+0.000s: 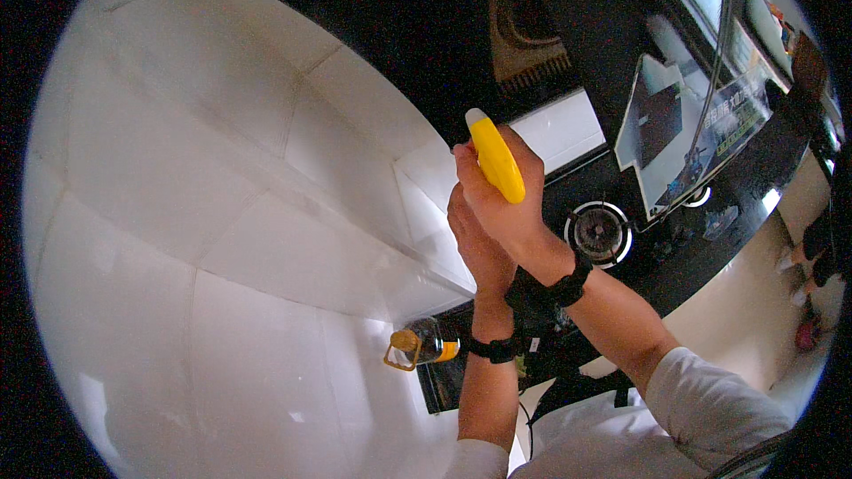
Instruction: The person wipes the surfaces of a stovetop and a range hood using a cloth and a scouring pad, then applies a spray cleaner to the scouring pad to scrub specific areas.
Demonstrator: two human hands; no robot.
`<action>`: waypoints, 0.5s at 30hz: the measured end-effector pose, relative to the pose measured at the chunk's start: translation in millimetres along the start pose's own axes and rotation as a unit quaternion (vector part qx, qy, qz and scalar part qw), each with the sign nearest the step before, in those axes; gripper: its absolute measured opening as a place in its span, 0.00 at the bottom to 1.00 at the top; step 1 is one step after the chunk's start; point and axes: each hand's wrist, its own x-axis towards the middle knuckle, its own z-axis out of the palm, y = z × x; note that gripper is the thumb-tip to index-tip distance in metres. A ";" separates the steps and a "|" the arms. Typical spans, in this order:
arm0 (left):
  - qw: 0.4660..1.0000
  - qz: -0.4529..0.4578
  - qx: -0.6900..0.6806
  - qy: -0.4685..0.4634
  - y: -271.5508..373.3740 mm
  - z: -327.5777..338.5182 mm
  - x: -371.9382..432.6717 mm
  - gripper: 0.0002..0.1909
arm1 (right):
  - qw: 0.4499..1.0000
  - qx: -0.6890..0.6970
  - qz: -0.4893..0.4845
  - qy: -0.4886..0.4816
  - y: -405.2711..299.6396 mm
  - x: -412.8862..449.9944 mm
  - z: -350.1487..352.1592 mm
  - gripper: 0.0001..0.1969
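Observation:
My right hand [509, 193] is closed around a yellow-handled tool [496, 156] with a pale grey end; its working end, if any, is hidden. Right below it, close against the right hand, is my left hand [482, 246], fingers curled. The right hand covers part of it, so what it holds cannot be seen. Both hands are raised near the corner of a white tiled wall [253, 146]. A black band circles each wrist.
A gas burner [599, 233] sits in the black cooktop on the right. An oil bottle [426, 342] with a yellow-brown cap and handle stands by the wall at lower left. Beyond the burner leans a glossy panel [719, 140] bearing writing. A dark range hood [532, 33] hangs above.

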 end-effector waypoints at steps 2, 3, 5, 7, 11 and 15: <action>0.998 -0.044 -0.046 -0.015 -3.8 0.2 6.8 0.40 | 0.996 0.037 0.076 0.019 -1.2 2.0 3.7 0.07; 0.998 -0.044 0.005 -0.039 6.8 -5.7 12.0 0.40 | 0.996 0.033 0.075 0.020 -1.9 2.9 2.4 0.07; 0.996 -0.042 0.052 -0.063 16.2 -10.9 19.9 0.40 | 0.997 0.042 0.065 0.027 -6.6 6.2 0.8 0.07; 0.996 -0.010 0.081 -0.042 20.9 -17.0 25.0 0.40 | 0.996 0.041 0.071 0.029 -20.8 9.3 4.3 0.07; 1.000 -0.008 0.005 -0.028 36.1 -31.8 27.9 0.40 | 0.996 0.027 0.071 0.036 -36.0 13.1 3.6 0.06; 0.999 0.032 -0.018 -0.004 38.5 -40.4 25.0 0.39 | 0.996 0.061 0.047 0.042 -60.8 17.0 5.7 0.07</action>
